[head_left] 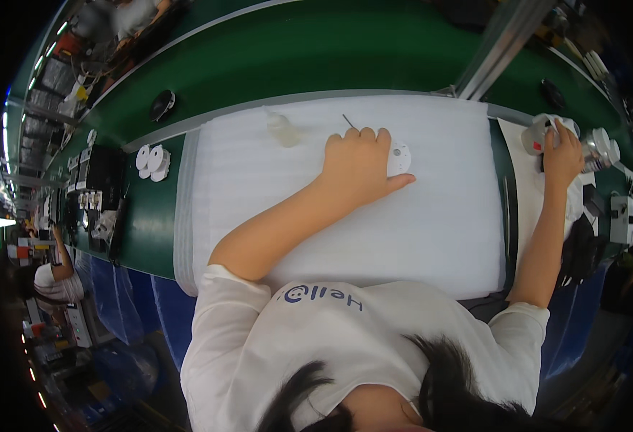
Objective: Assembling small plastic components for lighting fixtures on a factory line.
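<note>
Left hand [358, 162]: fingers curled, knuckles up, thumb stuck out to my right. White round disc [402, 160] lies on the white foam mat [417, 237], right of centre, partly under my fingers and thumb; cannot tell whether I grip it or only rest on it. Thin dark rod [348, 120] juts out past my knuckles; its other end is hidden, so no telling if the fist has hold of it.

Right hand [565, 155]: far out to my right, fingers bent at a translucent container [534, 137] with a red mark. Cannot tell how tightly they close, or on what. Clear jar [598, 150] just beside it.

Cloudy bottle [282, 130] on the mat's far left part. White round parts [153, 163], at least 2, on the green bench [147, 227] left of the mat.
</note>
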Demonstrator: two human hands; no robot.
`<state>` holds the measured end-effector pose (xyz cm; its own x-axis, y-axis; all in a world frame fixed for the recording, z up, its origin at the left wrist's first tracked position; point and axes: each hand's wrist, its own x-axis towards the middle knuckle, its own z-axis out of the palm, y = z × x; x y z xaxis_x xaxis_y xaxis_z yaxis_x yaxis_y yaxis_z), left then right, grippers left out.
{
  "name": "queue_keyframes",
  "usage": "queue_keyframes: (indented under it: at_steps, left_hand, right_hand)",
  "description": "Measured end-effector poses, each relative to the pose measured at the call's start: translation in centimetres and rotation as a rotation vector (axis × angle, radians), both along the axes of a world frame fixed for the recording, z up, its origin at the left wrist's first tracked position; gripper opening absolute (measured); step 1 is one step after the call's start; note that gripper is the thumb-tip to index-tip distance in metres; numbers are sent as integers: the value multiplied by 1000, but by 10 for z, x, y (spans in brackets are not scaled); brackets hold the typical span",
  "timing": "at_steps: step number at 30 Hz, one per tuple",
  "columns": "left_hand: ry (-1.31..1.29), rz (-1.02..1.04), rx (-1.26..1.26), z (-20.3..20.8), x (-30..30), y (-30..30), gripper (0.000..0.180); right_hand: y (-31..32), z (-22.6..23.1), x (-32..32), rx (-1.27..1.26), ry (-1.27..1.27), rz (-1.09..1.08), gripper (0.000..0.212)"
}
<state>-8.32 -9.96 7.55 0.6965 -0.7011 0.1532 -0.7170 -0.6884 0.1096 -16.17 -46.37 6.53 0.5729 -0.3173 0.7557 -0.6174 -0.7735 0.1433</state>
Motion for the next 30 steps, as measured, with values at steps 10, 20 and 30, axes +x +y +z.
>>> queue_keyframes:
  at_steps: [10,20,30]
  left_hand:
    - [113,27,-80,7,27,5,48]
    - [1415,-233,-1750,60,19,57,69]
    - [1395,-615,-1680,52,24,68,64]
  right_hand:
    - [-10,42,-5,1167,-587,331,34]
    - [145,56,20,2408,-640,1359,26]
    - [253,85,7,1897,-930,1513,35]
